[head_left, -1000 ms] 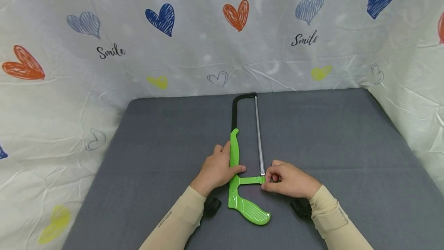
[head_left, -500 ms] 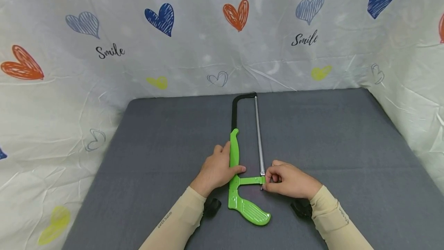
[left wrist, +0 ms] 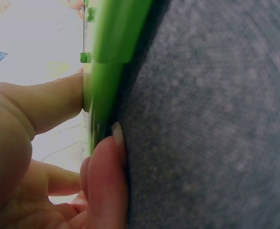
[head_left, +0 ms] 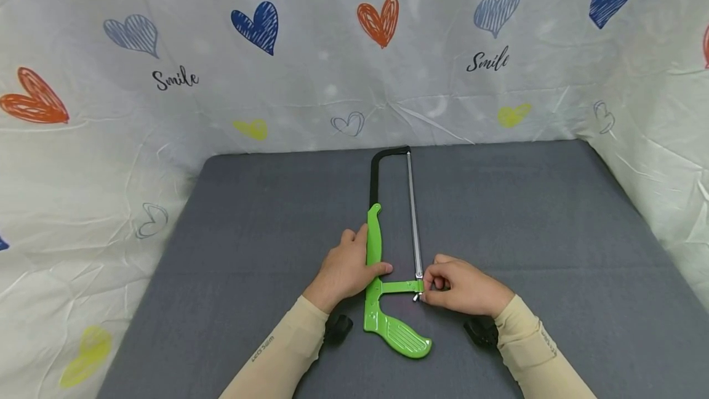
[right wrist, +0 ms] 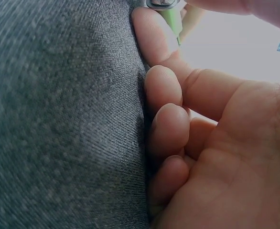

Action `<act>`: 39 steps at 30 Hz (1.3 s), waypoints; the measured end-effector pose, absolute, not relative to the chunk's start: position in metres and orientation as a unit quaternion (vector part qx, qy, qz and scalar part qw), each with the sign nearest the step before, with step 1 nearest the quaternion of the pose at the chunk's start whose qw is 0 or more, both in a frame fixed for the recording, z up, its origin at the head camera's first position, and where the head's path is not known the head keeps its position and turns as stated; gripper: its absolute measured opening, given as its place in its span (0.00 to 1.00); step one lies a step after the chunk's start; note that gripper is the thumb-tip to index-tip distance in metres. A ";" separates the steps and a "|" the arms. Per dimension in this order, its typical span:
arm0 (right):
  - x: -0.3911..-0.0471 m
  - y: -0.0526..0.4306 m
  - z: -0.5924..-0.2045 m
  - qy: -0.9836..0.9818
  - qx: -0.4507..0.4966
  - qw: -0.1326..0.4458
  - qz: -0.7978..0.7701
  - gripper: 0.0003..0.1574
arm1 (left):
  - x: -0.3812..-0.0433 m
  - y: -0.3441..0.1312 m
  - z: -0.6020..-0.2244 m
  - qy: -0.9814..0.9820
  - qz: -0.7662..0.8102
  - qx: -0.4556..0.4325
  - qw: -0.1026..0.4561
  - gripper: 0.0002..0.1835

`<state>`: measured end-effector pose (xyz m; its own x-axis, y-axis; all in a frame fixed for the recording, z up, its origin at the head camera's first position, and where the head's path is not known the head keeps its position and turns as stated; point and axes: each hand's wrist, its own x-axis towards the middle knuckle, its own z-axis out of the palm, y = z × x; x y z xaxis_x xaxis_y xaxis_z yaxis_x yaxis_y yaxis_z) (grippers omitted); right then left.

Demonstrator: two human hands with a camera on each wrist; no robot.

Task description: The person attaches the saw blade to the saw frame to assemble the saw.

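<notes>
A hacksaw [head_left: 375,242] with a green handle, black front frame and silver blade [head_left: 413,220] lies on the grey cloth, its front end pointing away. My left hand [head_left: 346,270] grips the green frame, thumb over the near side and fingers along the outer edge; the left wrist view shows the green frame [left wrist: 112,62] between thumb and fingers. At the handle end of the blade, my right hand [head_left: 462,285] pinches a small metal wing nut [head_left: 416,297] with thumb and index finger. Its other fingers curl against the cloth in the right wrist view, where a metal part [right wrist: 163,4] shows at the fingertip.
Grey cloth [head_left: 266,220] covers the table. Behind and on both sides hangs a white curtain [head_left: 310,91] printed with hearts and words. Dark wrist cameras [head_left: 336,330] sit under both sleeves.
My right fingers have shifted slightly at the wing nut, turning it so more of its silver wing shows below the green crossbar. The left hand and hacksaw stay in place.
</notes>
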<state>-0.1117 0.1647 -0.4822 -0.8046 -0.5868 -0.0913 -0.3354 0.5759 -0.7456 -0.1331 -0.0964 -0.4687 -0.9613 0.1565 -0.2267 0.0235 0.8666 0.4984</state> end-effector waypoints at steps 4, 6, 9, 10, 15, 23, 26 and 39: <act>-0.112 0.165 -0.483 0.872 -0.264 0.168 -0.375 0.08 | -0.133 -0.096 -0.468 0.957 0.256 0.049 0.130 0.56; -0.112 0.166 -0.483 0.872 -0.265 0.169 -0.375 0.07 | -0.133 -0.096 -0.468 0.956 0.258 0.049 0.130 0.56; -0.112 0.166 -0.483 0.872 -0.265 0.172 -0.374 0.07 | -0.133 -0.096 -0.468 0.956 0.258 0.048 0.132 0.56; -0.112 0.166 -0.483 0.871 -0.265 0.174 -0.374 0.07 | -0.133 -0.097 -0.468 0.956 0.258 0.048 0.133 0.56; -0.113 0.166 -0.483 0.871 -0.266 0.177 -0.373 0.07 | -0.134 -0.096 -0.468 0.957 0.256 0.048 0.132 0.56; -0.113 0.166 -0.484 0.873 -0.263 0.178 -0.371 0.09 | -0.134 -0.096 -0.469 0.956 0.256 0.047 0.133 0.56; -0.113 0.166 -0.485 0.874 -0.263 0.175 -0.369 0.09 | -0.133 -0.097 -0.469 0.957 0.255 0.049 0.131 0.56; -0.111 0.165 -0.483 0.872 -0.258 0.176 -0.378 0.12 | -0.133 -0.097 -0.469 0.957 0.253 0.054 0.129 0.56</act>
<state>-0.1114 0.1653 -0.4834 -0.8049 -0.5828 -0.1121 -0.3168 0.5816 -0.7492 -0.1330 -0.0970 -0.4688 -0.9611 0.1682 -0.2191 0.0381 0.8665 0.4977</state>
